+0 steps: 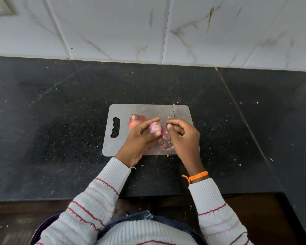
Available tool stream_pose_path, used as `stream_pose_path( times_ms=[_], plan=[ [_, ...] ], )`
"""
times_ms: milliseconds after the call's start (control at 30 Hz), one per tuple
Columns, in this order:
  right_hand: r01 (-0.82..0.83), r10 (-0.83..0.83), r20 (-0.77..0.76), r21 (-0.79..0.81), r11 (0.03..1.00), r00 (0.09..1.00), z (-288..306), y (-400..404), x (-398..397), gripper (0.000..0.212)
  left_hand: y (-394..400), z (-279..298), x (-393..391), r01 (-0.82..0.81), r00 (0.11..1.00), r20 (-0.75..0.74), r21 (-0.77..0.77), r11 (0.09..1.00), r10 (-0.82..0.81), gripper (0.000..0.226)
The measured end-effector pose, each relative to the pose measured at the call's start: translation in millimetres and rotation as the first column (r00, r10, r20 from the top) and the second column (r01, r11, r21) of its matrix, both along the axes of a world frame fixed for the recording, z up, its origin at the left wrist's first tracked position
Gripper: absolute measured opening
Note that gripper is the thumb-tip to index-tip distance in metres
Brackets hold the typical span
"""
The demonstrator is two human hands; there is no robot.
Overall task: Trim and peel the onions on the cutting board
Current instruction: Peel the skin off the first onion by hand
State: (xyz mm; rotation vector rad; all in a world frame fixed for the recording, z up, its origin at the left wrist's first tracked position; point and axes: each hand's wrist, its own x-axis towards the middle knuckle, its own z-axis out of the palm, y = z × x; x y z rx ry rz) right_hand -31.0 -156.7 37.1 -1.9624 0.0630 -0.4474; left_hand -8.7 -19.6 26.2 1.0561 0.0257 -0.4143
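Note:
A grey metal cutting board [124, 145] with a handle slot lies on the black counter. My left hand [140, 138] grips a small, partly peeled purple onion [155, 128] above the board. Beside it, my right hand [184, 137] pinches at a strip of purple skin [166, 134] hanging off the onion. An unpeeled red onion [137, 120] rests on the board behind my left hand. A knife blade [174, 112] lies at the board's far right, its handle hidden under my right hand. Skin scraps [166, 145] lie on the board below the hands.
The black granite counter [60, 129] runs to a white tiled wall [148, 29] at the back. Small bits of peel dot the counter around the board. A purple rim [42, 227] shows below the counter's front edge at the lower left.

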Motion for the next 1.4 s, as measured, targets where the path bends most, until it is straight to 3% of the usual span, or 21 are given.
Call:
stream_pose_path(
  times_ms=[100,267,433,600,900,1233,1300,1400],
  plan=[
    [-0.077,0.081,-0.047,0.083,0.994,0.996,5.2,3.3,-2.9,0.011,-3.4,2.3,-2.4,-0.048,0.993,0.112,0.186,0.981,0.027,0.047],
    [-0.052,0.061,-0.096,0.099,0.994,0.994,4.9,-1.9,-1.9,0.011,-4.2,2.5,-2.9,-0.162,0.963,0.264,0.389,0.907,0.059,0.048],
    [-0.06,0.073,-0.12,0.11,0.992,0.99,6.3,-3.9,-3.0,0.012,-4.7,1.6,-3.0,-0.166,0.946,0.325,0.48,0.861,0.001,0.048],
    [-0.023,0.023,-0.089,0.003,1.0,0.996,0.4,-8.4,-1.1,0.011,-5.4,-1.6,-2.6,-0.185,0.935,0.352,0.57,0.801,-0.035,0.05],
    [-0.043,0.058,-0.134,0.109,0.993,0.989,2.0,-8.0,-3.5,0.008,-4.5,1.6,-4.3,-0.212,0.916,0.397,0.607,0.766,-0.061,0.053],
    [-0.008,0.013,-0.082,0.069,0.998,0.997,-2.1,-8.4,-2.8,0.01,-4.4,0.9,-4.6,-0.226,0.913,0.403,0.619,0.752,-0.058,0.054],
    [-0.01,0.023,-0.112,0.119,0.993,0.993,-2.9,-8.7,-2.6,0.017,-4.7,1.3,-4.2,-0.211,0.921,0.385,0.601,0.771,-0.049,0.052],
    [0.041,-0.005,-0.152,0.235,0.971,0.988,-4.4,-11.4,-2.4,0.028,-3.5,1.4,-5.0,-0.128,0.962,0.274,0.47,0.873,-0.007,0.045]
  ],
)
